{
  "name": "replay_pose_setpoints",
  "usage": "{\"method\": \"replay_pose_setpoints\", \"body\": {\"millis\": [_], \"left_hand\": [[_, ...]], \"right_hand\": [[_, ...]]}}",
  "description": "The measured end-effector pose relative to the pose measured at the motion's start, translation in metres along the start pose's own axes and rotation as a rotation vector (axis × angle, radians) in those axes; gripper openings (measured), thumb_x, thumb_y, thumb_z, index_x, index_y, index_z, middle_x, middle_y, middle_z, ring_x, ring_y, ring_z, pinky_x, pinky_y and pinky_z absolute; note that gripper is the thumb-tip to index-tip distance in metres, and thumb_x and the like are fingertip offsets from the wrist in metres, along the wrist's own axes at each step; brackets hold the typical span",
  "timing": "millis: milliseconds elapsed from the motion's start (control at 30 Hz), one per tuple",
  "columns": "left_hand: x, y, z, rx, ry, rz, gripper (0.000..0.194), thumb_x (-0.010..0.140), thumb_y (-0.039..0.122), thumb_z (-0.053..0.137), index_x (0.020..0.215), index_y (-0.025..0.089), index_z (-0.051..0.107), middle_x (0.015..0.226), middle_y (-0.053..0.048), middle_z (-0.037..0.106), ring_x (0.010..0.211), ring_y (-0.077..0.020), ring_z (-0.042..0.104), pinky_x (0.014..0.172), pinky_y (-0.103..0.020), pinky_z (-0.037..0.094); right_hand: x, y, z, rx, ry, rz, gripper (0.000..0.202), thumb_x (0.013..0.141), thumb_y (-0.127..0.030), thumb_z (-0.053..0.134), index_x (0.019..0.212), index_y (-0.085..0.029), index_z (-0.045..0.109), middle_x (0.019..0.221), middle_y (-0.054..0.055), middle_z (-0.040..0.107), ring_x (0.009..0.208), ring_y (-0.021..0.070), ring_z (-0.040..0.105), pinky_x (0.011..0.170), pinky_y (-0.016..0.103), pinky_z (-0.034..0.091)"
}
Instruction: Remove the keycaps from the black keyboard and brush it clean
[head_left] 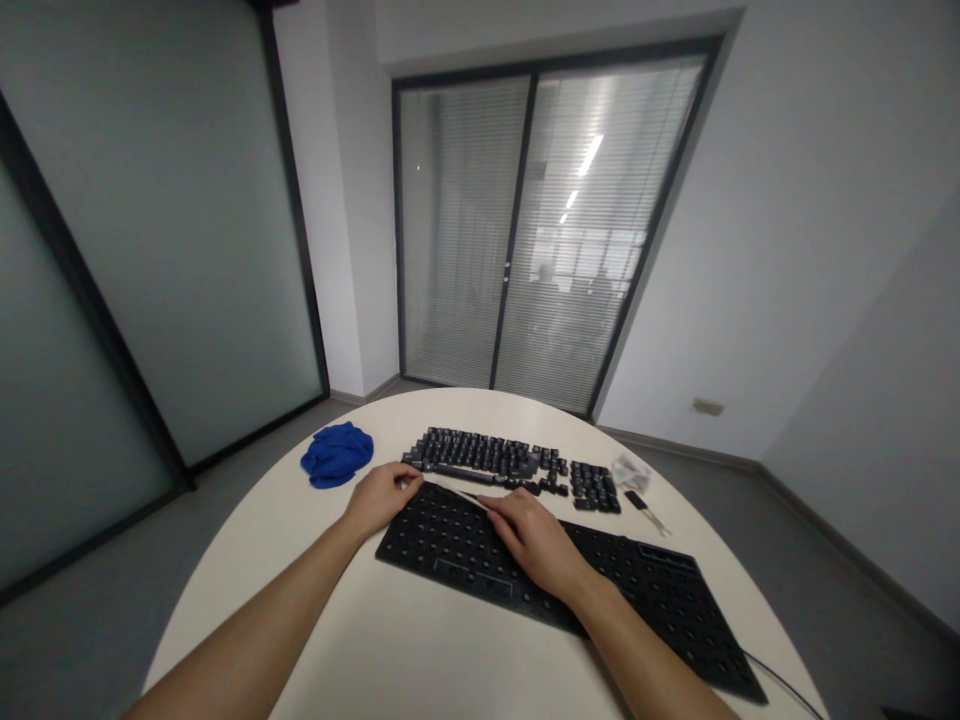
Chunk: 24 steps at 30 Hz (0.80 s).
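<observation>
A black keyboard base (645, 600) without its keycaps lies slantwise on the table, with rows of bare key sockets showing. My right hand (536, 540) is over its middle, fingers closed on a thin pale stick (457, 491) that points left along the far edge. My left hand (386, 495) is at the far left corner of the base, thumb and fingertips pinched together near the other end of the stick. What the left fingertips hold is too small to make out. Just beyond both hands, loose black keycaps (480, 452) are laid out in keyboard order.
A crumpled blue cloth (337, 455) sits at the left on the round pale table (360, 640). On the right are more keycaps (594, 487), a crumpled clear plastic bag (631, 472) and a small black-handled tool (637, 500) with pale prongs. A cable (784, 682) runs off the right edge.
</observation>
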<state>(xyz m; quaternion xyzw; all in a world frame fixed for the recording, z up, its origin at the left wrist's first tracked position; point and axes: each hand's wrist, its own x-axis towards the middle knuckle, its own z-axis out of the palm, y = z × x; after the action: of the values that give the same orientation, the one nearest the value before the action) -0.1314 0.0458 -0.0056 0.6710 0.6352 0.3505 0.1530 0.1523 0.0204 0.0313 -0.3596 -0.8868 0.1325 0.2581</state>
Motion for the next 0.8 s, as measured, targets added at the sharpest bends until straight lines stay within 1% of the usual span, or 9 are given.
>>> {"method": "replay_pose_setpoints", "body": {"millis": [133,333,533,800], "left_hand": [[0.000,0.000,0.000,-0.007,-0.003,0.001,0.031,0.083,0.045,0.057,0.092,0.023,0.076,0.092,-0.003,0.075,0.084,-0.0222,0.066,0.075,-0.028,0.047],[0.000,0.001,0.000,-0.013,0.001,0.000,0.030,0.082,0.046,0.057,0.091,0.023,0.075,0.091,-0.003,0.074,0.083,-0.0225,0.065,0.072,-0.028,0.045],[-0.001,0.001,0.000,-0.020,-0.004,0.006,0.030,0.082,0.047,0.059,0.090,0.024,0.076,0.090,-0.002,0.074,0.080,-0.0215,0.065,0.070,-0.028,0.044],[0.000,-0.001,0.001,-0.025,-0.003,0.002,0.029,0.082,0.046,0.059,0.090,0.023,0.075,0.090,-0.002,0.074,0.082,-0.0218,0.065,0.071,-0.028,0.044]], "right_hand": [[0.000,-0.002,0.000,-0.005,-0.023,-0.036,0.034,0.101,-0.029,0.044,0.127,-0.022,0.064,0.098,0.007,0.071,0.093,0.0222,0.058,0.085,0.033,0.045],[-0.001,-0.006,-0.002,0.031,-0.065,-0.087,0.034,0.101,-0.029,0.044,0.128,-0.024,0.063,0.100,0.007,0.070,0.094,0.0208,0.057,0.086,0.032,0.045],[-0.002,-0.015,-0.007,0.054,-0.135,-0.163,0.033,0.099,-0.025,0.046,0.127,-0.023,0.064,0.100,0.008,0.069,0.094,0.0200,0.056,0.084,0.031,0.045],[-0.002,-0.020,-0.007,0.050,-0.172,-0.213,0.032,0.097,-0.023,0.050,0.123,-0.025,0.067,0.089,0.007,0.066,0.088,0.0189,0.055,0.079,0.029,0.045]]}}
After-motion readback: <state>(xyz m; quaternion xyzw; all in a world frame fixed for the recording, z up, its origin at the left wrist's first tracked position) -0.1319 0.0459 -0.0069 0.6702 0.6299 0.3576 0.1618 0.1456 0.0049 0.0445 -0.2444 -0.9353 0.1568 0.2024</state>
